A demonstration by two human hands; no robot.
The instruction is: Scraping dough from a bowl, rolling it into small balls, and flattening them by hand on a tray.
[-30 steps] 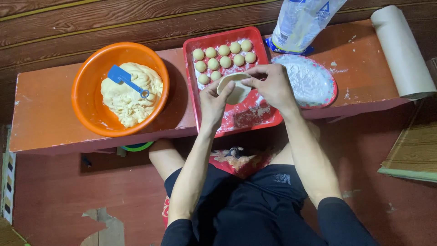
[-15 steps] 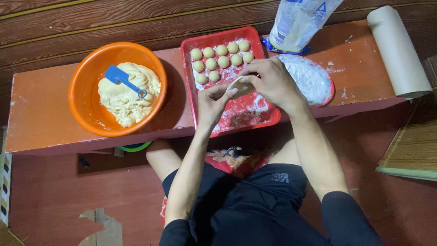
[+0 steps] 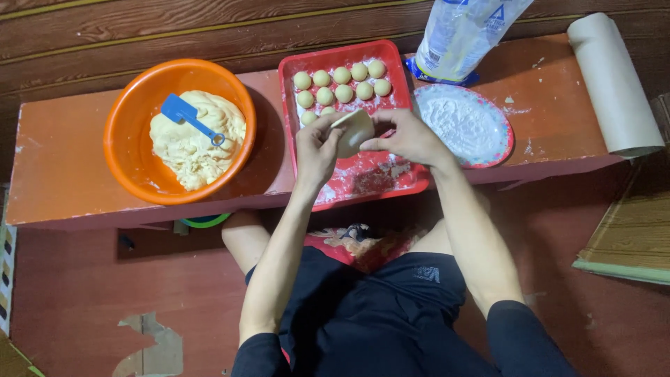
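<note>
Head view: smooth, flattened dough disc

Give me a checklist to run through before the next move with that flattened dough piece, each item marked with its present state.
1. Both hands on the dough: ok. The left hand and right hand hold the pale flattened dough disc between them.
2. Disc held over the tray: ok. It hangs above the red rectangular plastic tray.
3. Room on the tray: ok. The small round dough balls fill only its far end; the near floured part is free.
4. Flour at hand: ok. The round patterned plate of white flour lies beside the right hand.
5. Dough supply: ok. The orange round plastic bowl holds dough and a blue spatula.
6. Disc free of tears: cannot tell.
</note>
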